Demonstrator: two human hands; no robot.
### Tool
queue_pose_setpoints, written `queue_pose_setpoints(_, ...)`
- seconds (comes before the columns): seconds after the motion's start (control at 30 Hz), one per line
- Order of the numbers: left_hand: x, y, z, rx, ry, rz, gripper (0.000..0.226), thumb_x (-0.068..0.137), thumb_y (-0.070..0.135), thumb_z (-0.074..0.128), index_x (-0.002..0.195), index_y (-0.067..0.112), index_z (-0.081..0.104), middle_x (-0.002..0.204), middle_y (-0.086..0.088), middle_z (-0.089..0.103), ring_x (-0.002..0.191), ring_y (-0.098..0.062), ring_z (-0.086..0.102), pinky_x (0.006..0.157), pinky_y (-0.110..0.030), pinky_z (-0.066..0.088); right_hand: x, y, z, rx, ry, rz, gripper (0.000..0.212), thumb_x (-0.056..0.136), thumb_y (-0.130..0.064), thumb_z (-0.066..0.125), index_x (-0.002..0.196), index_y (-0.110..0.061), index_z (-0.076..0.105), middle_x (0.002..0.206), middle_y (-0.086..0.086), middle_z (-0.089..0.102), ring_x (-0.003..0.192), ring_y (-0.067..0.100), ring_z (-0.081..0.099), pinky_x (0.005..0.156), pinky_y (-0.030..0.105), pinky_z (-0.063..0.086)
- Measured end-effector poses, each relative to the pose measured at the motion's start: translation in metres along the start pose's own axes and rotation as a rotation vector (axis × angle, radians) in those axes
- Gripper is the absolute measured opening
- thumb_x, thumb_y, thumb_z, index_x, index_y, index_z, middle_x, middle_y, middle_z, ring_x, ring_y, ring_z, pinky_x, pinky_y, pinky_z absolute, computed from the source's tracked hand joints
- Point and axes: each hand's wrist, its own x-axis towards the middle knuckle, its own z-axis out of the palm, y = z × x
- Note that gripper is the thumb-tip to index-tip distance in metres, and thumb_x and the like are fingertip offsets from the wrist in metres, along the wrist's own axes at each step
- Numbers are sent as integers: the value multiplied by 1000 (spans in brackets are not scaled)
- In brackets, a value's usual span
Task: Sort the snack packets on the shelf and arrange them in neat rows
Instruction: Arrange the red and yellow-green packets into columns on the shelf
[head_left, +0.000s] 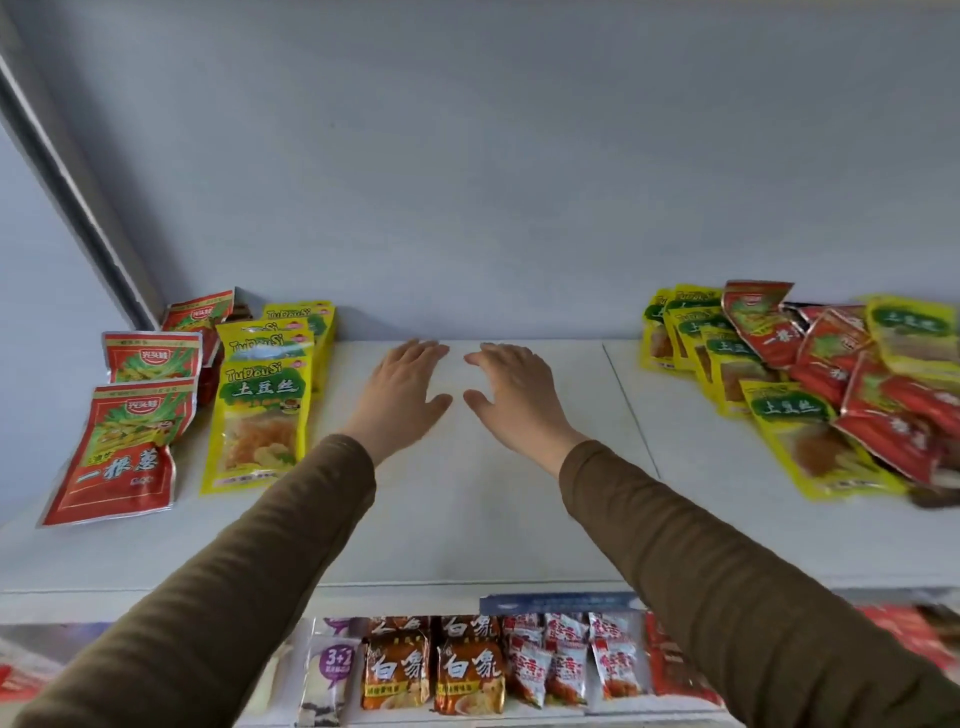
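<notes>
Two sorted rows at far left: red snack packets (117, 447), yellow potato-shred packets (260, 421) | left hand (400, 397), right hand (514, 400): fingers apart, holding nothing, over bare mid-shelf (467, 519) | mixed pile (841, 384) unsorted at right | step: between picks | next: reach right, take one packet.

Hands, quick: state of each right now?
Left hand: open, fingers spread over the bare shelf, holding nothing.
Right hand: open, holding nothing.
</notes>
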Motion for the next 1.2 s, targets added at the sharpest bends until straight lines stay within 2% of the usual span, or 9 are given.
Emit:
queue_pose_setpoints(0.33, 24, 175, 76, -61, -77, 21, 69, 98, 35, 64, 158, 18, 35, 166, -2, 32, 156, -25, 19, 127, -39, 17, -82, 157, -79, -131, -50, 19, 50, 98, -41, 55, 145, -26, 48, 157, -1, 40, 146, 23, 30, 119, 47, 21)
queue_pose_setpoints(0.47, 31, 229, 96, -106, -101, 17, 70, 97, 33, 66, 158, 17, 36, 165, -4, 34, 155, -26, 21, 125, -39, 20, -99, 208, -108, -155, -27, 25, 49, 96, -40, 58, 142, -24, 53, 152, -1, 46, 143, 25, 34, 116, 45, 25)
queue_pose_setpoints(0.73, 63, 289, 122, -171, -134, 85, 69, 97, 33, 68, 157, 17, 38, 163, -4, 36, 151, -27, 27, 124, -40, 24, -115, 279, -140, -114, 34, 81, 45, 97, -36, 61, 138, -20, 56, 144, 2, 53, 136, 27, 42, 114, 42, 30)
queue_pose_setpoints(1.0, 94, 350, 150, -343, -164, 128, 69, 96, 30, 70, 156, 17, 38, 161, -6, 40, 151, -27, 29, 121, -39, 23, -135, 346, -177, -46, 93, 240, 44, 102, -42, 51, 141, -21, 52, 145, 0, 53, 138, 24, 41, 116, 43, 31)
queue_pose_setpoints(1.1, 107, 377, 158, -390, -193, 145, 74, 95, 37, 70, 157, 20, 35, 158, -4, 42, 146, -25, 36, 117, -38, 30, -143, 381, -201, 13, 66, 313, 52, 101, -48, 51, 146, -24, 46, 151, 0, 47, 143, 25, 36, 116, 45, 31)
queue_pose_setpoints(1.2, 120, 405, 169, -415, -212, 160, 78, 94, 46, 69, 159, 25, 31, 160, -2, 39, 147, -24, 36, 120, -48, 32, -151, 421, -224, 91, 21, 399, 63, 96, -56, 55, 151, -30, 38, 156, -1, 39, 146, 24, 31, 114, 47, 33)
